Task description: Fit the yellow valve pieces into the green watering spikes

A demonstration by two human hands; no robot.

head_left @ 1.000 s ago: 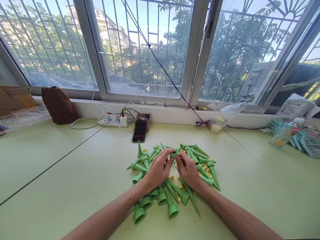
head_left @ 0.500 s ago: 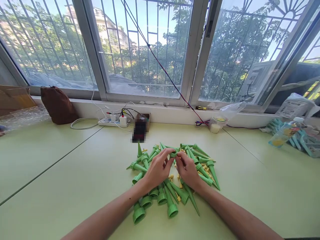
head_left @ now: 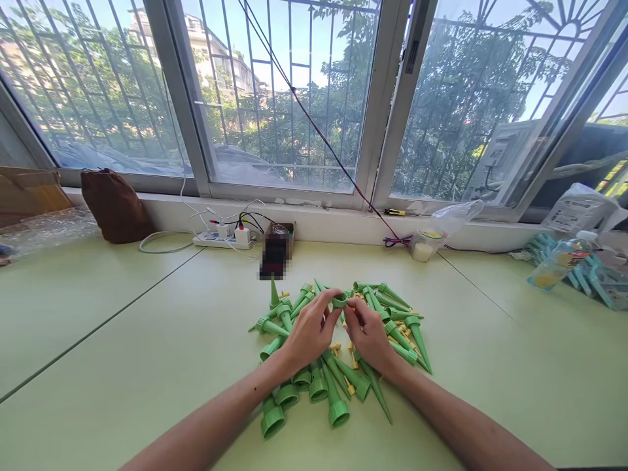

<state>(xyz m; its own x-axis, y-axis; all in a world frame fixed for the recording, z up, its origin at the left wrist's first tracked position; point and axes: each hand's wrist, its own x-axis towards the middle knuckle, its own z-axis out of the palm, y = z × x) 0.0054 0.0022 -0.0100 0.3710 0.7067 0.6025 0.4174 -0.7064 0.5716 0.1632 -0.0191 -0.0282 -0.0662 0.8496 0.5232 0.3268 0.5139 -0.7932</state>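
Note:
My left hand (head_left: pixel 310 330) is closed on a green plastic watering spike (head_left: pixel 339 301), its round open collar turned up toward me between thumb and forefinger. On the other side of that collar, the fingertips of my right hand (head_left: pixel 367 332) pinch at its rim. Whether a small part is also between them is hidden. Below and around both hands lies a loose pile of green spikes (head_left: pixel 338 412), cone-shaped with ribbed collars. Small yellow valve pieces (head_left: pixel 350 387) are scattered among them. The tip of the held spike is hidden by my hands.
The pale green table (head_left: pixel 147 340) runs to a windowsill. Along the back are a brown pouch (head_left: pixel 115 206), a power strip (head_left: pixel 222 241), a small box with a blurred dark item (head_left: pixel 273 255), and a bagged jar (head_left: pixel 426 245). A bottle (head_left: pixel 562 261) leans at the right.
Both hands stay in nearly the same place. The collar of the held spike has tilted very slightly; the pile looks unchanged.

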